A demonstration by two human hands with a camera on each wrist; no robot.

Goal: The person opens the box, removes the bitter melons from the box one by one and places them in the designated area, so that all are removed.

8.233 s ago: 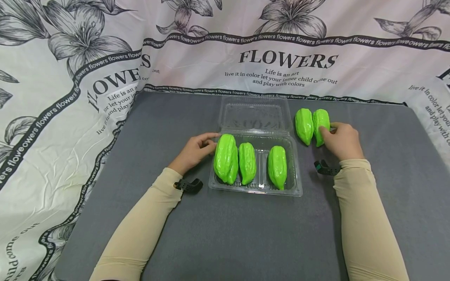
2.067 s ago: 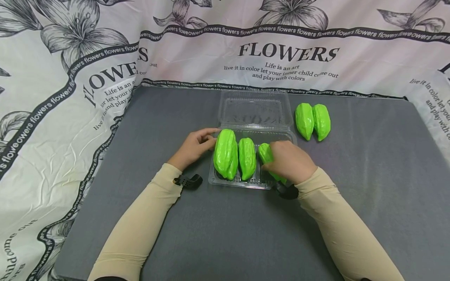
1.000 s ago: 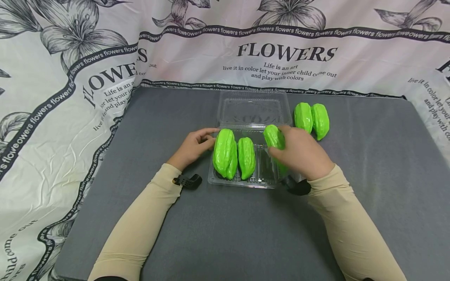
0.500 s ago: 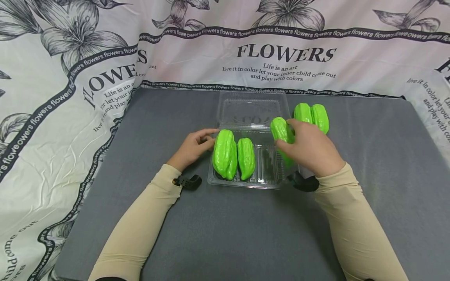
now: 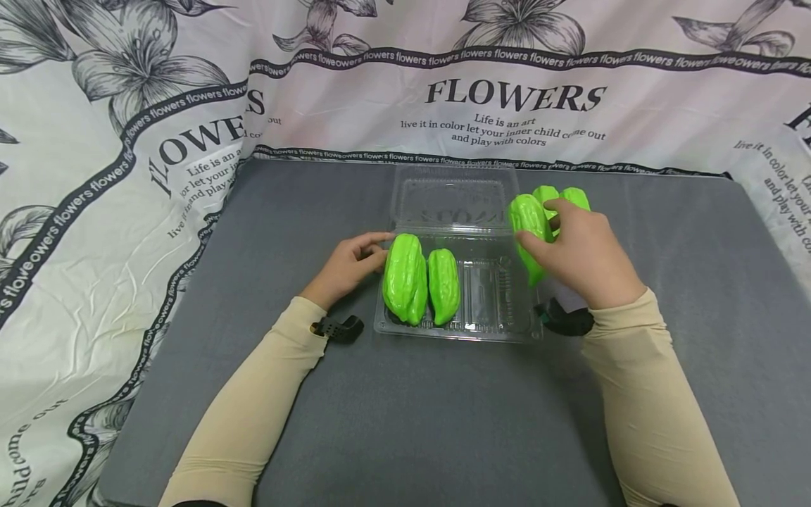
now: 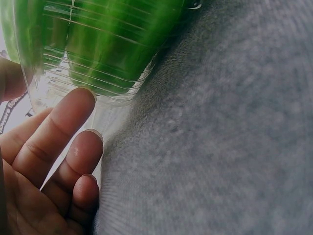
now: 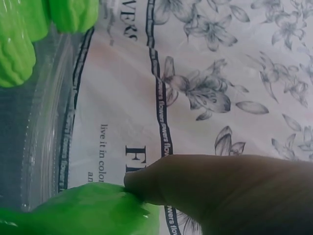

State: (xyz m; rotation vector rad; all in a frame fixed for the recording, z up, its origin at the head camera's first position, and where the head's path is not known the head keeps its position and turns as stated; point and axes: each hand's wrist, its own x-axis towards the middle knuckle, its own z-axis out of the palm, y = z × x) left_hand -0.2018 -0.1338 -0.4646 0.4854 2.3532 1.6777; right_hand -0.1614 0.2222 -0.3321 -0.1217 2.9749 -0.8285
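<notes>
Your right hand (image 5: 586, 250) pinches a glossy green fruit (image 5: 527, 218) between thumb and fingers, just left of the palm. Probably light, stiff, slippery; best gripped across its ribbed middle. Your left hand (image 5: 345, 271), fingers loosely extended, holds nothing beside the container (image 5: 488, 303).

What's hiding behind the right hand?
The tops of two green fruits peek out behind the right hand. Most of the rest is covered by the hand and the held fruit.
</notes>
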